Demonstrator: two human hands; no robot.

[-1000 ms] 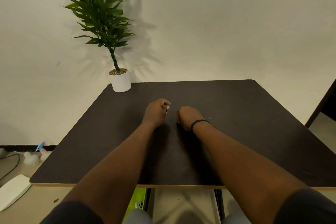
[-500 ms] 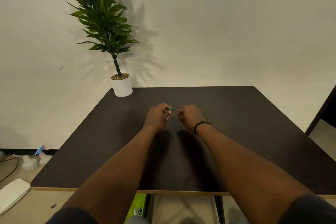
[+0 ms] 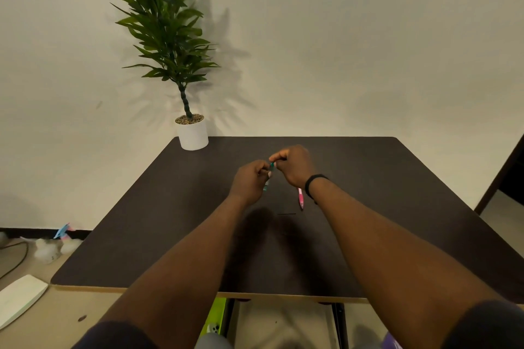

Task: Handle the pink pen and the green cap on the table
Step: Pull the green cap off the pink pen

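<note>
Head view, single camera. Both forearms reach up from the bottom of the frame and meet at centre, above the dark table (image 3: 397, 207).

Left hand (image 3: 249, 181): fingers curled closed around a small green cap (image 3: 268, 177), which shows as a thin teal sliver running from the fingertips down past the palm edge. Right hand (image 3: 295, 167): clenched around the pink pen (image 3: 300, 198), whose lower end sticks out below the wrist, just left of a black wristband (image 3: 313, 185). The upper end of the pen is hidden inside the fist. The fingertips of the two hands touch, or nearly touch, at the top of the cap.

Progress, judged: both items are picked up and held off the tabletop, one per hand. Whether the cap is going on or coming off, cannot tell; the joint is covered by fingers. Left to do, probably: seat or separate the cap, then set things down.

Surface: matte dark brown top, light edge banding along the near side. A white potted plant (image 3: 192, 133) stands at the far left corner, against a plain pale wall. Lower left of frame: floor with a white flat object (image 3: 17, 299) and a cable.
</note>
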